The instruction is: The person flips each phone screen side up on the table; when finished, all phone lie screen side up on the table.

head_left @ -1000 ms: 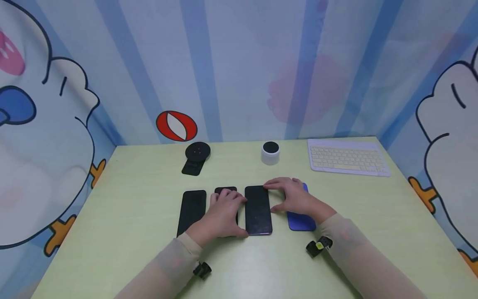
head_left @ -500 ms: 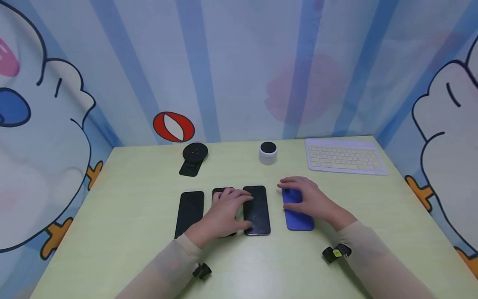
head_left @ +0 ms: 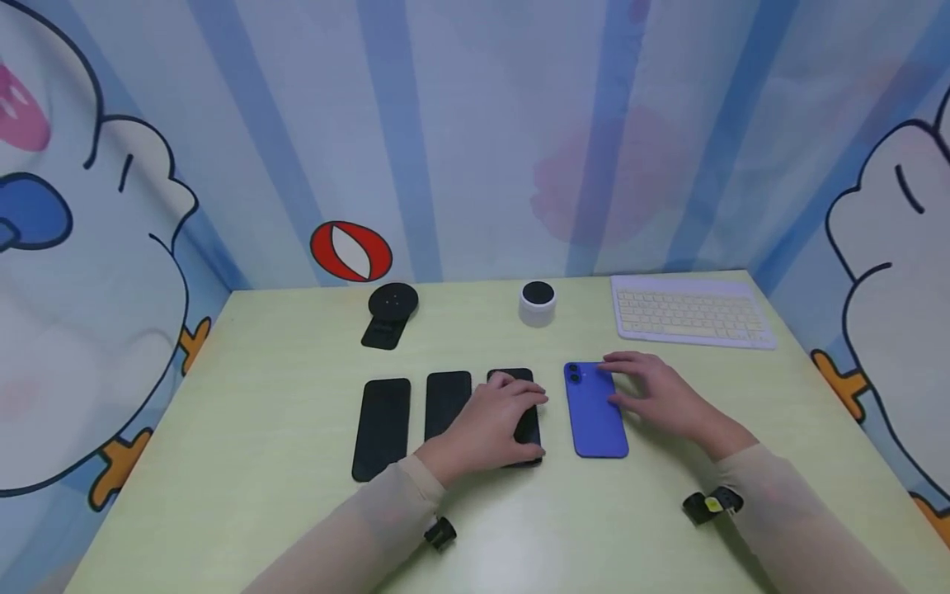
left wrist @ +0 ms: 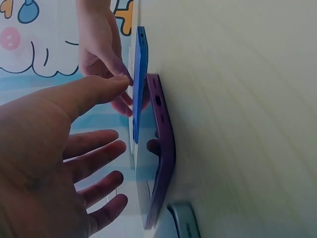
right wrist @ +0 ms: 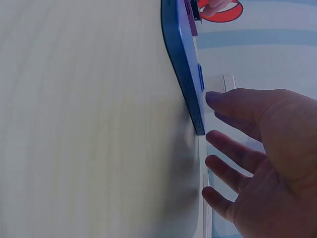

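Three phones with black screens up lie in a row: one at left, one in the middle and one at right. Beyond them on the right, a blue phone lies with its camera side up. Over the right-hand black phone hovers my left hand, fingers spread and partly covering it. The left wrist view shows that phone's purple edge apart from the loose fingers. My right hand is at the blue phone's right side, thumb and fingertips near its edge, holding nothing; contact I cannot tell.
A black folding stand with a round pad sits at the table's back left. A small white cylinder with a black top stands at the back middle, and a pale lilac keyboard lies at the back right. Printed cloth walls enclose the table.
My left hand has moved right, from the middle black phone to the right-hand one. My right hand has gone right across the blue phone to its far side. The phones stay in place.
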`<state>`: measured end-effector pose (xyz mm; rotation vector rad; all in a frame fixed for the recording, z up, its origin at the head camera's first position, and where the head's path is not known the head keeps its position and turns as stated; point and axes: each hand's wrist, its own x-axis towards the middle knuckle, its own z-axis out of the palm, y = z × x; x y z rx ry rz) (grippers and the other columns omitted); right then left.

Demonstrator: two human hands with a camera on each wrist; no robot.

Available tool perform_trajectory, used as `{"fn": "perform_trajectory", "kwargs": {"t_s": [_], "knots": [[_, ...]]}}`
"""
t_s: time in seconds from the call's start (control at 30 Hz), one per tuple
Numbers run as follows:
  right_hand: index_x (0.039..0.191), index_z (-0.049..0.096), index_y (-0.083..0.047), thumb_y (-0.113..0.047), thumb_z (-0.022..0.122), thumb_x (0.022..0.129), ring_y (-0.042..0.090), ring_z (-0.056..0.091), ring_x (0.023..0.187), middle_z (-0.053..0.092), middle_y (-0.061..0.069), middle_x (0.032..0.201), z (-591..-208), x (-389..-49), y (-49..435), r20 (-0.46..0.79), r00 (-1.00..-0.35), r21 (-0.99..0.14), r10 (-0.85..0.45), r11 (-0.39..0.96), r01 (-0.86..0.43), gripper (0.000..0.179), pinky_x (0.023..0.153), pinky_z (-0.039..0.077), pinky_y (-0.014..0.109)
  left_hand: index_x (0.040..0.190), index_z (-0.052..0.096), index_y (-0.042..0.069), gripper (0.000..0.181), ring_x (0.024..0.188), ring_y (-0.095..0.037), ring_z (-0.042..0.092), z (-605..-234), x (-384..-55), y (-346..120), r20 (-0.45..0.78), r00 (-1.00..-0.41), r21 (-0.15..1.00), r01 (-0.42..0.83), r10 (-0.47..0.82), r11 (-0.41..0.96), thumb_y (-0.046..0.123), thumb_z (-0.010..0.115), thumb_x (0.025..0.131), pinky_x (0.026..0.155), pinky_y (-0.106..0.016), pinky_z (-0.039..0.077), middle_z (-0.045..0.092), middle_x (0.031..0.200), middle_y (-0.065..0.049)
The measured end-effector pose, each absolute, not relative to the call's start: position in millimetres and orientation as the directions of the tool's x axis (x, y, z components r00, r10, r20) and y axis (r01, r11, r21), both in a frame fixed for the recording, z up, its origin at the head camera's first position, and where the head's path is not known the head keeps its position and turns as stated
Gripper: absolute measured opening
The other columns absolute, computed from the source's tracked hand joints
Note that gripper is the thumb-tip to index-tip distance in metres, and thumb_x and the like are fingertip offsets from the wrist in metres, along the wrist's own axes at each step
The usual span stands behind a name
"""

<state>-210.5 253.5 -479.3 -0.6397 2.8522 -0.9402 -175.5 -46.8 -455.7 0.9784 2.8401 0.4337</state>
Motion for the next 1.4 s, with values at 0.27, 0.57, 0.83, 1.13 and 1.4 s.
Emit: {"fn": "perform_trajectory", "kwargs": {"t_s": [0.27,0.57,0.83,1.13,1.4], "knots": [[0.141,0.062,-0.003,-0.004,0.071,0.094,0.045,0.046,0.14,0.057,0.019,0.148,-481,-215,263,0.071,-0.894,-0.564,-0.443,0.721,-0.402,0.048,0.115,0.032,0.064,0.142,0.064,0.019,0.07,0.121,-0.022,0.046,-461,-181,-18,-0.05,-0.784,0.231,0.594,0.619,0.771,0.054,0.081,0.083,0.095,-0.036,0.044,0.062,0.145,0.003],[0.139,0.064,-0.003,-0.009,0.079,0.089,0.046,0.047,0.138,0.06,0.019,0.145,-485,-217,267,0.075,-0.869,-0.582,-0.489,0.686,-0.436,0.052,0.114,0.033,0.066,0.14,0.065,0.023,0.072,0.11,-0.02,0.045,-465,-185,-11,-0.082,-0.789,0.228,0.58,0.609,0.782,0.057,0.083,0.08,0.088,-0.032,0.043,0.061,0.144,0.004],[0.14,0.064,-0.004,-0.012,0.081,0.088,0.045,0.048,0.138,0.059,0.018,0.147,-484,-219,267,0.053,-0.866,-0.567,-0.497,0.698,-0.436,0.054,0.113,0.034,0.065,0.142,0.063,0.022,0.077,0.114,-0.021,0.044,-466,-189,-9,-0.116,-0.798,0.278,0.546,0.592,0.79,0.058,0.085,0.078,0.092,-0.034,0.041,0.058,0.148,0.002],[0.137,0.065,-0.001,-0.015,0.084,0.086,0.047,0.049,0.135,0.061,0.021,0.142,-481,-214,271,0.059,-0.879,-0.548,-0.473,0.721,-0.425,0.056,0.112,0.036,0.066,0.143,0.062,0.022,0.085,0.116,-0.021,0.043,-463,-190,-2,-0.108,-0.816,0.297,0.519,0.568,0.802,0.058,0.09,0.071,0.094,-0.037,0.037,0.057,0.148,0.003],[0.136,0.065,0.001,-0.017,0.086,0.085,0.048,0.049,0.135,0.061,0.022,0.142,-482,-213,273,0.059,-0.888,-0.569,-0.456,0.715,-0.405,0.059,0.112,0.036,0.066,0.145,0.06,0.022,0.089,0.118,-0.021,0.044,-463,-190,0,-0.104,-0.823,0.314,0.506,0.559,0.803,0.058,0.091,0.069,0.095,-0.037,0.037,0.057,0.147,0.003]]}}
